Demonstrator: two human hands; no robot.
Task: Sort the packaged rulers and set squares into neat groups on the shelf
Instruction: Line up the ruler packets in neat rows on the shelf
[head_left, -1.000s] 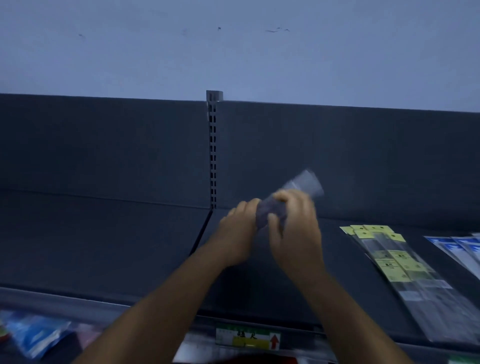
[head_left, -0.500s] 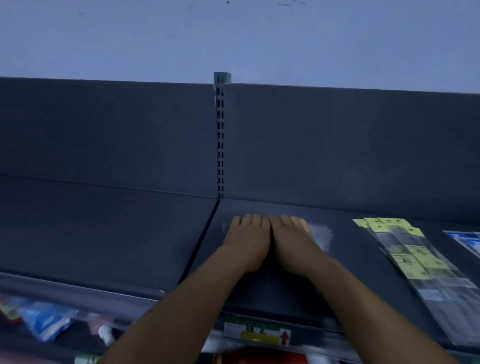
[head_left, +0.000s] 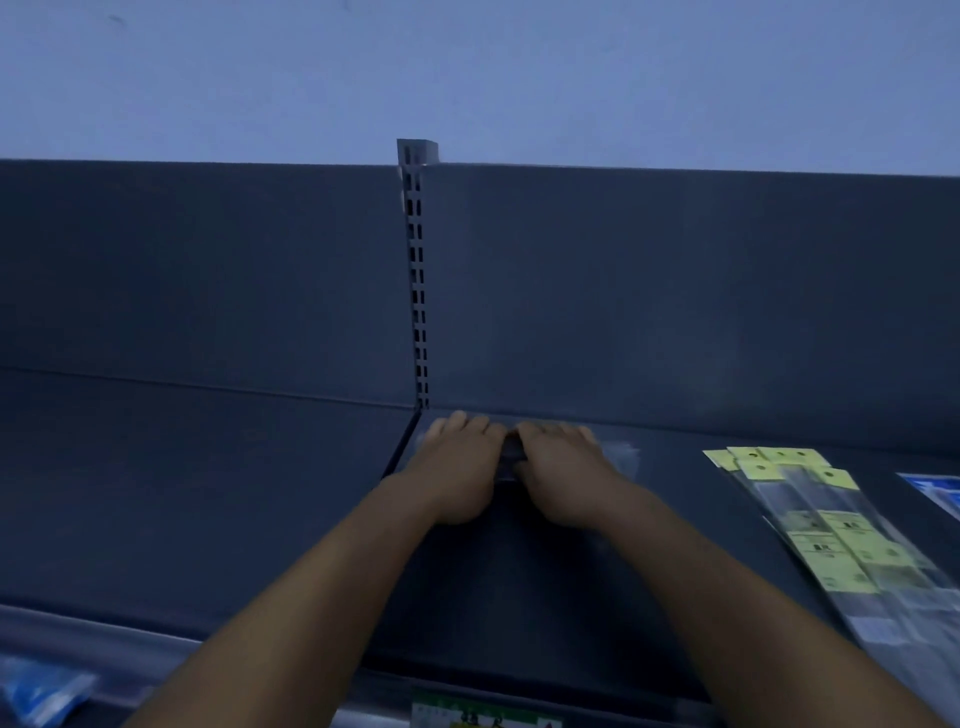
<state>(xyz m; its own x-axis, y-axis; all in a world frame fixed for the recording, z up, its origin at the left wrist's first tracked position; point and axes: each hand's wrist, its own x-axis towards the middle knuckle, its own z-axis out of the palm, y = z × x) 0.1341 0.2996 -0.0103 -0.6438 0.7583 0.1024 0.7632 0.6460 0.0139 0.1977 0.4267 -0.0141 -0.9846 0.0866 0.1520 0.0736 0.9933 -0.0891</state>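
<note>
Packets of clear plastic lie flat at the back of the dark shelf, right up near the rear panel, and both hands are on top of them! Left hand palm down, fingers stretched forward and flat; right hand just beside it, same pose, pressing rather than gripping. Neither grip is closed around anything: fingers apart and laid flat on the packaging. A sliver of the clear wrapper peeks out past the right hand, and a dark strip shows in the gap between the two hands. What is inside the wrapper is too dim to tell.

Why flat palms? It looks like squaring-up work, pushing the pile back toward the rear panel so the group sits tidy beside the slotted upright.

Off to the right, well apart from the hands, a fanned row of long rulers with yellow header cards runs diagonally across the shelf, still a bit splayed, likely needing alignment. Beyond it, at the frame edge, a blue-and-white packet. Down at the front lip, a price label, and lower left a blue bag on the tier below.
</note>
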